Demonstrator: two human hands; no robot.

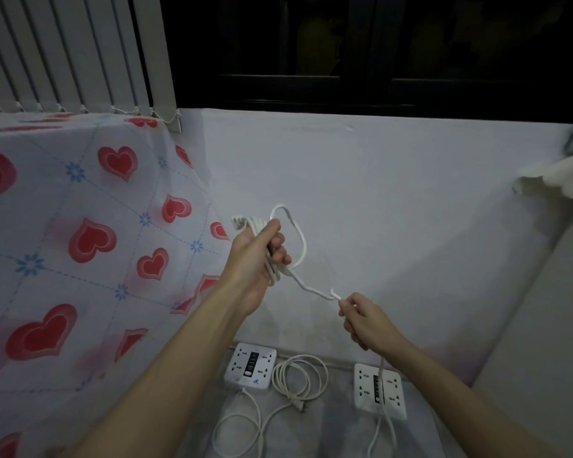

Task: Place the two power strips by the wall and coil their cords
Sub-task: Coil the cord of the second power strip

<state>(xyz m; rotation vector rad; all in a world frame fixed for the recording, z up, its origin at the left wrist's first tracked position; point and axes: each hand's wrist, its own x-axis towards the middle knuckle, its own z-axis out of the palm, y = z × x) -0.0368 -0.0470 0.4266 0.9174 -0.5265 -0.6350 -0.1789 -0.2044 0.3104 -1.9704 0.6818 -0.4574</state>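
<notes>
Forearms up close; left hand [258, 256] grips the coiled cord [268, 246], right hand [366, 322] pinches its tail. Pull hard and the right power strip [379, 391] could drag from the wall [394, 193].

A cloth printed with red hearts and small blue flowers [80, 226] hangs down over something tall on the left, falling in a slope to the floor. Above it, pale vertical blinds [67, 51] hang with a beaded chain linking their lower ends. A dark window [361, 47] with a black frame fills the top, nothing visible through the glass. Under it runs a plain white wall [394, 193], scuffed near the bottom. At the right edge a cream fabric with a scalloped edge [556, 180] pokes in. The floor [341, 434] is grey.
</notes>
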